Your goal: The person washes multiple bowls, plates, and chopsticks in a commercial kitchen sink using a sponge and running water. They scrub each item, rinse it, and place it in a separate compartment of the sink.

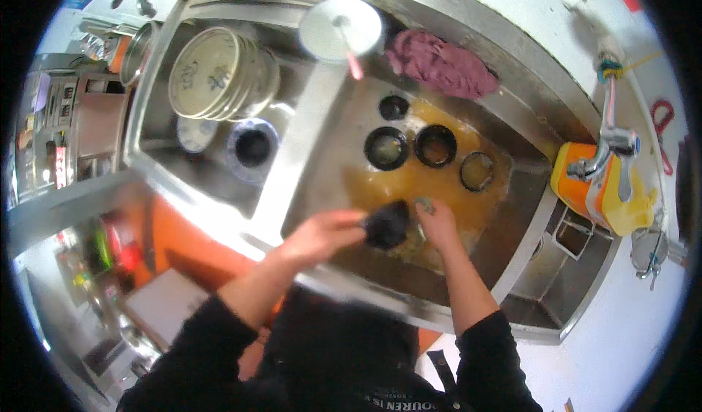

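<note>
My left hand (pixel 329 234) grips the side of a small black bowl (pixel 387 225), blurred and tilted over the middle sink basin. Close to the bowl's right side, my right hand (pixel 437 220) closes around a small greyish-green piece that looks like a scrubbing pad (pixel 424 205). Beyond my hands, several black bowls sit in brownish water (pixel 362 187): one bowl (pixel 394 107) at the back, others (pixel 386 149) (pixel 435 146) in the middle, and one (pixel 476 172) to the right.
A mauve cloth (pixel 441 64) lies along the back wall. On the divider stands a white bowl (pixel 340 28) with a pink-handled utensil (pixel 354 64). Stacked bowls (pixel 205 75) fill part of the left basin. At right are a faucet (pixel 609 143) and a yellow-orange jug (pixel 581 187).
</note>
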{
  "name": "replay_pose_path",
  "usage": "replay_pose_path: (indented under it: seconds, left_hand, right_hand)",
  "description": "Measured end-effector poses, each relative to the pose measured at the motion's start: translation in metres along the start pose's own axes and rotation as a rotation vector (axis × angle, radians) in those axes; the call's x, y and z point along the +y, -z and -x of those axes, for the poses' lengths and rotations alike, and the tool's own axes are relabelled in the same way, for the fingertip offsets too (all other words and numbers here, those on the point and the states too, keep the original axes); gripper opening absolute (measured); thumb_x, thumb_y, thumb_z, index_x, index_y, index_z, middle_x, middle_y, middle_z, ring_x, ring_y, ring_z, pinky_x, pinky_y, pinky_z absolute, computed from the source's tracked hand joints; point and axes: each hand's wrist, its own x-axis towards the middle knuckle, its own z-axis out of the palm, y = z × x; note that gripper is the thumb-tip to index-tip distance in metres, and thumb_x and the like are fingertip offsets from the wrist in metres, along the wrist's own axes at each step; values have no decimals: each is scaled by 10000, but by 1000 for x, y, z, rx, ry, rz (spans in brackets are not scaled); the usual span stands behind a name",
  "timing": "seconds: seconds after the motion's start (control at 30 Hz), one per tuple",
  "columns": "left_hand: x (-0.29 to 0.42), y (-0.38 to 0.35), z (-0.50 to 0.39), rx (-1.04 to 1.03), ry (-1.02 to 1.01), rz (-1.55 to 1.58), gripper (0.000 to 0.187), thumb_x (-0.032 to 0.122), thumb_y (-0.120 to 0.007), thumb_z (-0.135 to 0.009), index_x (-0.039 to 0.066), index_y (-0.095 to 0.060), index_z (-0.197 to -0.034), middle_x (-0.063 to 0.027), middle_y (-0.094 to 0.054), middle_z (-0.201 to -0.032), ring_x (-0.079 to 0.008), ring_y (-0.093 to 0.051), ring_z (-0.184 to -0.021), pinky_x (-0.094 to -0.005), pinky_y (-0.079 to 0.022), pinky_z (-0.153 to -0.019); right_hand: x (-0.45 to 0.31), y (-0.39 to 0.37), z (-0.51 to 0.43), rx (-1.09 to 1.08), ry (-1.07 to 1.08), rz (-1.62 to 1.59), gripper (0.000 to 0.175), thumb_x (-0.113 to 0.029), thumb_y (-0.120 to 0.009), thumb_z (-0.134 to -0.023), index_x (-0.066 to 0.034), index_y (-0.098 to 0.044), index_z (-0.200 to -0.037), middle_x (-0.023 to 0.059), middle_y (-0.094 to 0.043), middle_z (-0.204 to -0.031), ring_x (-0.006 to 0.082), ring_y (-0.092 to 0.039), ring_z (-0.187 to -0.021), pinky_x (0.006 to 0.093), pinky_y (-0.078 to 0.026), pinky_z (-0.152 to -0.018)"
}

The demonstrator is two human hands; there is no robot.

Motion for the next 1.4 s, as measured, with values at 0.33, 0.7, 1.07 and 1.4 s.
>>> replay_pose_path:
  seconds: [0.33,0.7,1.07,1.4]
  left_hand:
    - [-42,171,31,963,-405,-612,338,28,-619,-1005,18,-671,-1339,-121,-710,-1150,-234,-672,-1058,-339,-524,-946]
    - [-35,-27,-69,144,-217,-245,328,290,-600,-1055,58,-707,-1259,-115,-774,-1144,-215,-715,-1024,-375,-563,-938]
    - [-90,-165,-237,-16,109,465,642,537,-580,-1070,44,-550,-1480,-149,-700,-1294,-290,-674,-1088,-468,-527,-1022]
    - [-54,-140,-207,38,284,679,519,519,-616,-1062,90,-645,-1352,-93,-706,-1255,-256,-672,-1116,-469,-561,-953]
  right_hand:
    - [-107,-90,-80,279,697,800,440,-107,-748,-827,-2,-651,-1243,172,-664,-1245,412,-660,-1123,488,-546,-981]
    - [-41,-27,13,191,147,32,467,-180,-818,-850,-24,-663,-1262,187,-747,-1175,334,-729,-1062,445,-563,-938]
    - [101,-19,-18,157,273,481,447,-153,-710,-847,-5,-615,-1259,264,-670,-1186,483,-638,-1152,546,-526,-996]
    - [17,5,26,-23,587,1162,566,-220,-710,-843,60,-651,-1331,208,-606,-1476,373,-496,-1446,474,-340,-1272]
